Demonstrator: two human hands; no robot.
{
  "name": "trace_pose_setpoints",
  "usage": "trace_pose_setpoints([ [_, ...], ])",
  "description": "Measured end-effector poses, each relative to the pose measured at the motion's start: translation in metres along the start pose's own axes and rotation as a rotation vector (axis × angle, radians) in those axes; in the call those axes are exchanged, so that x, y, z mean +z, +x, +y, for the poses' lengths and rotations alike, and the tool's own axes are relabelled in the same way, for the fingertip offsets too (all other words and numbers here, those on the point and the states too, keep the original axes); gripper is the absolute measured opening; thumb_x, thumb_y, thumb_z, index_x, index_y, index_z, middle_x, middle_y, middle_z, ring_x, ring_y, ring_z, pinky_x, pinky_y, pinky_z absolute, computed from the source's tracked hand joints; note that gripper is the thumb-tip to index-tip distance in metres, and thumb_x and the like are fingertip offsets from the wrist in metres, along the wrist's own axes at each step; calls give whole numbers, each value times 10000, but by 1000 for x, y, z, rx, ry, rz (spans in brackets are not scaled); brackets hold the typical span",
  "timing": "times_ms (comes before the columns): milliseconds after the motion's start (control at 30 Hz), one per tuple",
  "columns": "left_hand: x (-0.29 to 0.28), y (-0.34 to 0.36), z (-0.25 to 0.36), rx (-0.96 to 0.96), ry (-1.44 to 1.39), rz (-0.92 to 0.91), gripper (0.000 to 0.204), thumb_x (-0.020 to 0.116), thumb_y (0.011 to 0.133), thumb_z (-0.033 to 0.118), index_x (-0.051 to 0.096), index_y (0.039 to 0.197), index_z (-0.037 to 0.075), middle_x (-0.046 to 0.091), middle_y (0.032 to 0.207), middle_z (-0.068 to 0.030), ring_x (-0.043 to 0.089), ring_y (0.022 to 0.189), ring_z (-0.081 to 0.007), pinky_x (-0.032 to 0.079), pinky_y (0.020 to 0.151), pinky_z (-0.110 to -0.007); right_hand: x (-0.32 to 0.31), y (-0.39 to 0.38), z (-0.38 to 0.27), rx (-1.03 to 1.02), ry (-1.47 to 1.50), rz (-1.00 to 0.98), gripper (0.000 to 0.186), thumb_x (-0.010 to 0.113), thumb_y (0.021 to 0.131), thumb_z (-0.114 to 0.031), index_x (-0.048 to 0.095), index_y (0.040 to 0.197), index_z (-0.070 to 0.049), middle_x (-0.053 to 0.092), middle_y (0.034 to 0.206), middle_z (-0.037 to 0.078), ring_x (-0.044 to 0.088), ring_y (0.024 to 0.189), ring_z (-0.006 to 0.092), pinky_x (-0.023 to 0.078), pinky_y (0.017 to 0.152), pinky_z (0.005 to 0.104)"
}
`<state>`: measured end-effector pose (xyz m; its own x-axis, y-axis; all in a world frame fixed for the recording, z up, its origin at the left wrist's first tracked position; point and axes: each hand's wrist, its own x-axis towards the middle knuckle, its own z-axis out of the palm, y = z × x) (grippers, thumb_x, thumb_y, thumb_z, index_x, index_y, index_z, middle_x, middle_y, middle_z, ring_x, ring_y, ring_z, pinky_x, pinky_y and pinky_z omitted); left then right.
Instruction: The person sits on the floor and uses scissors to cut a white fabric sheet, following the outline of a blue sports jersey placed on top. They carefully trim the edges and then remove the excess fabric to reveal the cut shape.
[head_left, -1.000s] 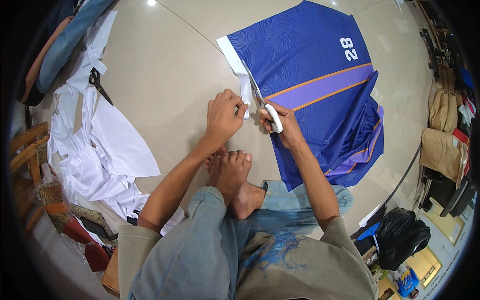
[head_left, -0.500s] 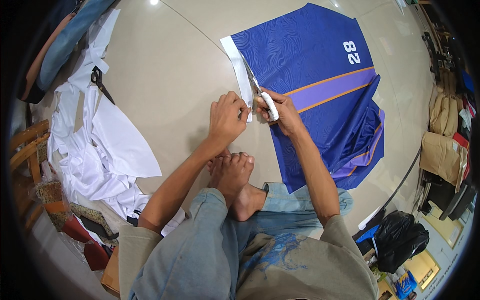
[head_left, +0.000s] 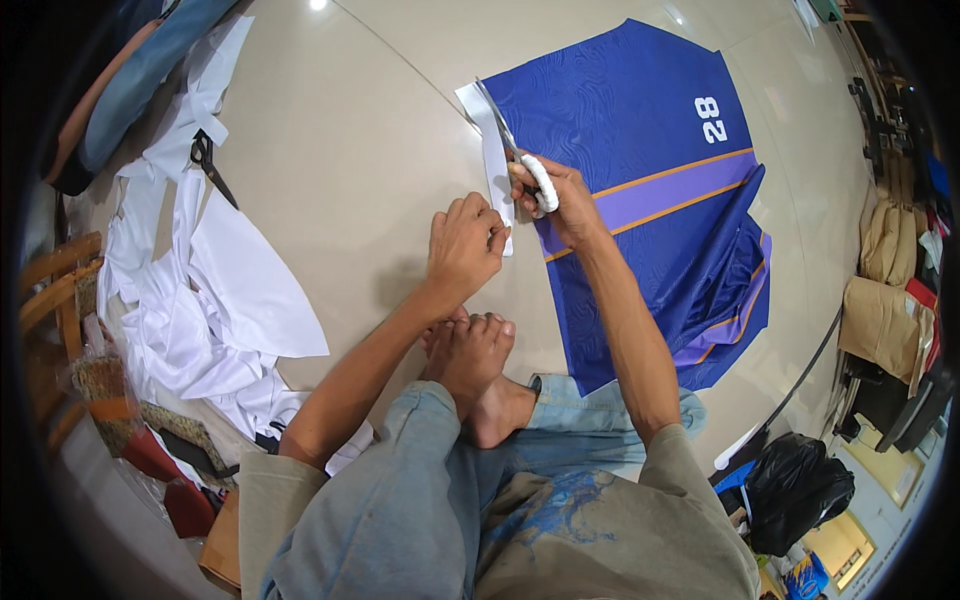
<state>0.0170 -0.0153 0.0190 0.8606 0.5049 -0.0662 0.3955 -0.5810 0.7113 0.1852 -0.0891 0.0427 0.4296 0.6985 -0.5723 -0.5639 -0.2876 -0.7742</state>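
Note:
On the floor before me lies a dark blue fabric panel with a purple band, orange lines and white printed digits. Along its left edge runs a narrow white fabric strip. My right hand is closed on scissors with white-wrapped handles. Their blades point away from me, lying between strip and blue cloth, with the tips near the far corner. My left hand pinches the strip close to its near end; the fingertips partly cover it.
White cloth lies heaped at the left, a second pair of dark scissors on it. A wooden chair stands at the left edge. Brown paper packages and a black plastic bag are at the right. My bare feet are just below my left hand.
The scissors have advanced, their tips now by the strip's far end. In the picture, cloth and strip sit slightly lower and to the right. Both hands keep their grips.

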Motion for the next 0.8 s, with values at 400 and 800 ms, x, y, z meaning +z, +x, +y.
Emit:
trace_pose_setpoints([
  [400, -7, -6, -3, 41, 57, -38, 81, 694, 849, 139, 705, 884, 67, 578, 1018, -50, 549, 1003, -242, 387, 827, -416, 10, 17, -5, 29, -43, -24, 544, 799, 872, -184, 613, 1322, 58, 656, 752, 17, 577, 603, 82, 434, 548, 228],
  [800, -318, -134, -305, -333, 836, 109, 766, 726, 818, 418, 486, 1472, 99, 502, 1475, -217, 431, 1395, -369, 325, 1159, -512, 14, -78, 46, -344, -674, 180, 365, 744, 842, -183, 667, 1169, -39, 654, 724, 94, 628, 648, 176, 455, 567, 340],
])
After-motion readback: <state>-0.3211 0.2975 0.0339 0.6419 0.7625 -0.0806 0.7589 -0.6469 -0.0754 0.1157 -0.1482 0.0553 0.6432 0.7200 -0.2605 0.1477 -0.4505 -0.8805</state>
